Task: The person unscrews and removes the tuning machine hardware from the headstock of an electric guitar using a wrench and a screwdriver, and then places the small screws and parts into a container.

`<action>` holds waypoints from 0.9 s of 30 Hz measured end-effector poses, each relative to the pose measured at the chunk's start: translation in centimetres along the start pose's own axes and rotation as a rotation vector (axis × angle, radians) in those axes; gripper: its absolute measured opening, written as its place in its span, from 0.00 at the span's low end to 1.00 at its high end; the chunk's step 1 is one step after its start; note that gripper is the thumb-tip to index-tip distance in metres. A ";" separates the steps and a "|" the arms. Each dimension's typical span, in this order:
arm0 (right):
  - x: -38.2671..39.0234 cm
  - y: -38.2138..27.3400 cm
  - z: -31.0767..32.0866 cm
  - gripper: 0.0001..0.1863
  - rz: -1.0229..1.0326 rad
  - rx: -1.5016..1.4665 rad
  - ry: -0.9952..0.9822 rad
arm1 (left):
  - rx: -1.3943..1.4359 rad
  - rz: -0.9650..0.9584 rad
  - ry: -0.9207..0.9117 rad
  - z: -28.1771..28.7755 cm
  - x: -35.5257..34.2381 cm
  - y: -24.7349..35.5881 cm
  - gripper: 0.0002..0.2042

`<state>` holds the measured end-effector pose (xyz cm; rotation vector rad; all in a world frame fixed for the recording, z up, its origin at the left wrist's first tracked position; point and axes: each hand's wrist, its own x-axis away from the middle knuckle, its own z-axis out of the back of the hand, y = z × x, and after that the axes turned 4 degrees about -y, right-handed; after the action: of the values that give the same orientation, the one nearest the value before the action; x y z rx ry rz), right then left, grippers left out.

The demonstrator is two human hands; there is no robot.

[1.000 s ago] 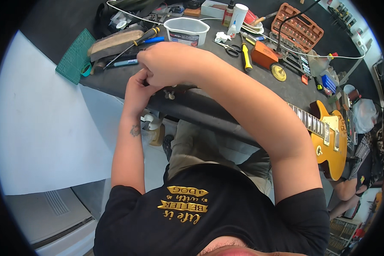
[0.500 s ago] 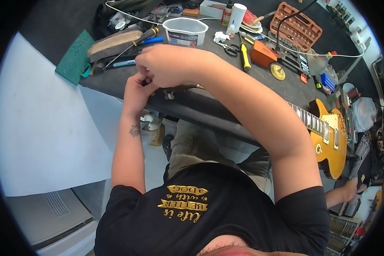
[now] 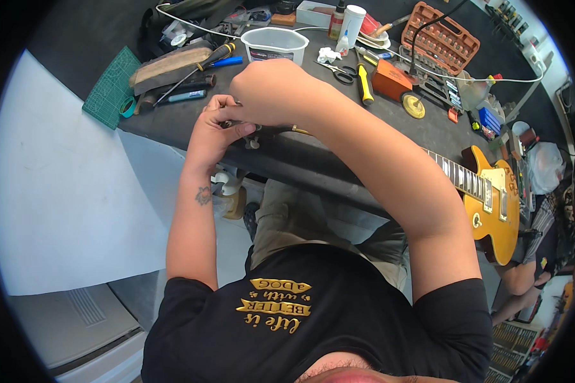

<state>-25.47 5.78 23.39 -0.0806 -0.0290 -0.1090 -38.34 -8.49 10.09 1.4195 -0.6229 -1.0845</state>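
A gold-topped electric guitar [image 3: 499, 204] lies along the bench's near edge. Its fretboard [image 3: 457, 173] runs left beneath my right forearm to the headstock, mostly covered by my hands. Silvery tuning pegs [image 3: 252, 142] stick out below them. My left hand [image 3: 216, 131] is at the headstock end, its thumb and fingers bent together around something small that I cannot make out. Right beside it, my right hand [image 3: 268, 92] is curled in above the headstock. Its back faces up and hides the fingertips and whatever they hold.
Behind my hands stands a clear plastic tub [image 3: 275, 46]. Left are a screwdriver [image 3: 214, 57], a wood block [image 3: 171, 67] and a green cutting mat [image 3: 110, 86]. Scissors [image 3: 340, 73], a yellow-handled tool [image 3: 364, 84] and an orange socket case [image 3: 442, 38] lie right. Another person's arm [image 3: 521, 281] shows far right.
My right hand has shifted right and slightly up, its wrist turned so that its back shows more. My left hand's fingers have come into fuller view. The other person's arm has moved.
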 end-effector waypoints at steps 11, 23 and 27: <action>-0.1 1.1 -0.4 0.10 0.383 0.170 -0.051 | -0.288 -0.007 -0.027 -0.4 -0.3 1.1 0.17; 0.1 1.0 -1.7 0.10 0.230 0.068 -0.073 | -0.479 -0.092 0.096 -1.8 0.2 1.3 0.17; -0.1 0.6 -0.5 0.10 0.350 0.046 -0.108 | -0.452 -0.138 0.091 -1.3 1.0 0.4 0.18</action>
<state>-25.53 6.35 22.81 -0.0447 -0.1241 0.2455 -36.62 -8.83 10.09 1.1181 -0.1960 -1.1742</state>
